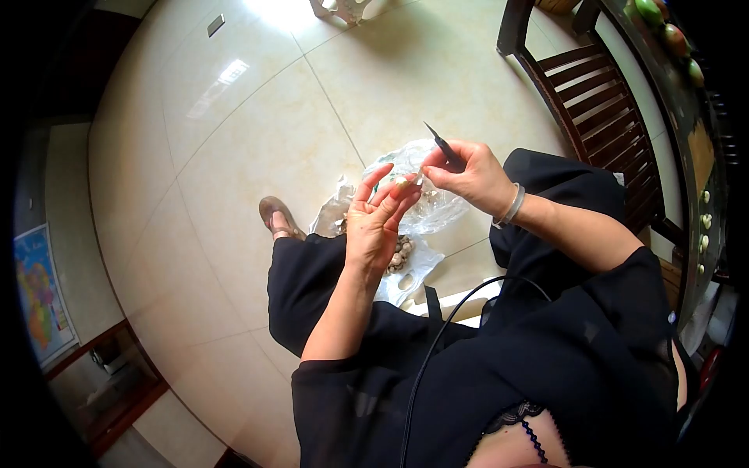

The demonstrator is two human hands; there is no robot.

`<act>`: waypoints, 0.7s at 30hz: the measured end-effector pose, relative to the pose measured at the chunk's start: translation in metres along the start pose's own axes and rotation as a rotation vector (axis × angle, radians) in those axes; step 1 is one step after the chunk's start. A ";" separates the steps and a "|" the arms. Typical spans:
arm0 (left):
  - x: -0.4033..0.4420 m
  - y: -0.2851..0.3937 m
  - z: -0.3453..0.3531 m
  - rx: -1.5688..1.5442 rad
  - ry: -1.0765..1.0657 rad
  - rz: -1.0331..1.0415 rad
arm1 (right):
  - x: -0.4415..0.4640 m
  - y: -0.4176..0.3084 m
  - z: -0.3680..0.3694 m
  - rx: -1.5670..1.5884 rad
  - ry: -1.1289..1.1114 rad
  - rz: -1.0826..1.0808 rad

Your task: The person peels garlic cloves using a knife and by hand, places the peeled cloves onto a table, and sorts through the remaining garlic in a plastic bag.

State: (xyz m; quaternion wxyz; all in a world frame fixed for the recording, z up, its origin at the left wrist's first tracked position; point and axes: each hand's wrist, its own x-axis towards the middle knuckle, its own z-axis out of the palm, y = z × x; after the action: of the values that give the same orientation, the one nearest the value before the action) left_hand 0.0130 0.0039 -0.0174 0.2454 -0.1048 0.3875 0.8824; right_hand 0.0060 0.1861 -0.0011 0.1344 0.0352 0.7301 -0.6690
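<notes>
Between the thumb and fingertips of my left hand (376,226) is a small pale piece (403,182) that looks like a garlic clove. The index finger of that hand stretches upward. My right hand (470,178) is closed around a small dark knife (446,148), its pointed blade aimed up and away from the left hand. Its thumb and index finger meet close beside the clove; whether they touch it I cannot tell. Below the hands, brownish round bulbs (401,254) lie in a white plastic bag (413,274), partly hidden by my left hand. Scraps lie on a clear plastic bag (433,209) behind.
At the right stands a dark wooden slatted chair (601,97) beside a dark table (680,148). Small white cloves (705,221) lie in a row along it, with green and red fruits (673,39) farther up. A black cable (452,312) crosses my lap. Tiled floor (234,179) spreads ahead.
</notes>
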 end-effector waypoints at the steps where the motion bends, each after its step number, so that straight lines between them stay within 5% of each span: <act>1: 0.000 0.001 0.000 -0.023 -0.001 -0.031 | 0.000 0.000 -0.001 -0.002 0.004 -0.002; 8: 0.003 0.000 -0.008 -0.097 0.002 -0.078 | 0.002 0.007 0.002 -0.003 0.054 -0.059; 16: 0.002 0.001 -0.013 0.116 0.069 0.033 | 0.019 0.037 0.012 -0.521 0.141 -0.374; 21: 0.005 0.003 -0.006 0.247 0.063 0.127 | 0.025 0.055 0.015 -0.474 0.043 -0.306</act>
State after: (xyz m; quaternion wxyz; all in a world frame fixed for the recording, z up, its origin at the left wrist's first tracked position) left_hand 0.0074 -0.0004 -0.0215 0.1877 -0.0768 0.5064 0.8381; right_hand -0.0031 0.1737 -0.0617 0.0211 -0.0938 0.8657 -0.4913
